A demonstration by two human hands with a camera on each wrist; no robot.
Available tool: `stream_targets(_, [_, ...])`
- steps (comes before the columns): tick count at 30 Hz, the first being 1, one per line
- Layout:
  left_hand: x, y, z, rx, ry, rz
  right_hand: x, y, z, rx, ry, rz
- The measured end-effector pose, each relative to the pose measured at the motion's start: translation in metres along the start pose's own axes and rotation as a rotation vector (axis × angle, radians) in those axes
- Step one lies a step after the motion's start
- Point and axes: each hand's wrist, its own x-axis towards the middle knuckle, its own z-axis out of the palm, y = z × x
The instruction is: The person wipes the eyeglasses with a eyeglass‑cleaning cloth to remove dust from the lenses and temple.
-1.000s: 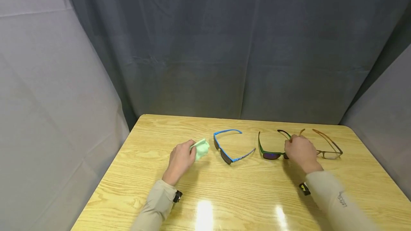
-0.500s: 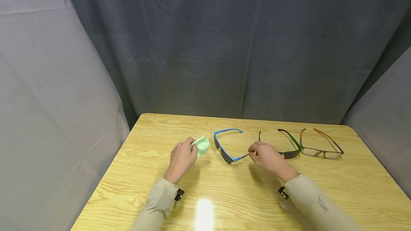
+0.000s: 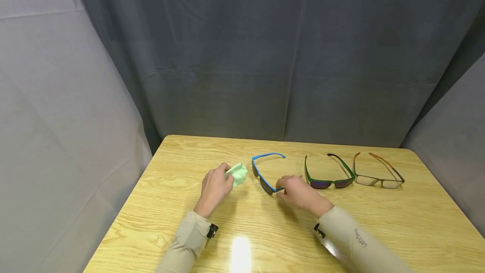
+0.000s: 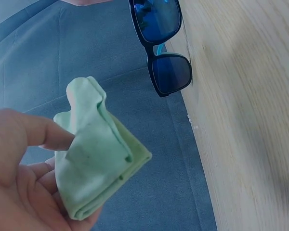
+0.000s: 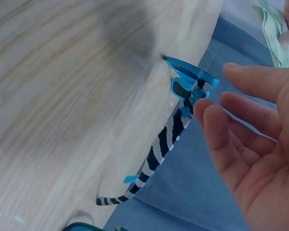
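My left hand point(image 3: 216, 186) pinches a folded light green cleaning cloth point(image 4: 98, 154) between thumb and fingers, held up off the table. Blue-framed sunglasses point(image 3: 257, 171) with dark lenses lie unfolded between the two hands, temples pointing away to the right. Over their near hinge hovers my right hand point(image 3: 301, 193). In the right wrist view, its thumb and fingertips point(image 5: 233, 72) are spread, with a gap between them beside the hinge corner. The zebra-striped inner side of a temple point(image 5: 159, 149) shows there. The head view has that temple mostly covered by the right hand.
Green-framed sunglasses point(image 3: 329, 181) lie unfolded to the right of the right hand. Farther right are clear-lens glasses point(image 3: 379, 181) with brownish temples, close beside the green pair. The wooden table point(image 3: 182, 155) ends at a dark curtain behind, with pale curtains at the sides.
My right hand has left the green sunglasses and moved left to the near hinge of the blue pair. The left hand stays almost in place with the cloth.
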Motion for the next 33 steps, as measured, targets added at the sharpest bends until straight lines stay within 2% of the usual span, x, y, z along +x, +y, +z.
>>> stream_targets(9, [-0.001,0.002,0.002,-0.009,-0.015,-0.001,0.002,0.000,0.008,-0.015,-0.008,0.036])
stream_targets(19, [-0.001,0.002,0.002,-0.011,-0.004,0.013,0.006,0.002,0.014,-0.046,0.016,0.060])
stream_targets(27, [-0.002,0.001,0.002,-0.017,0.004,0.018,0.004,0.002,0.015,-0.082,0.079,0.016])
stream_targets(33, [-0.001,0.001,0.000,-0.021,0.006,0.013,0.003,0.004,0.013,-0.094,0.141,-0.058])
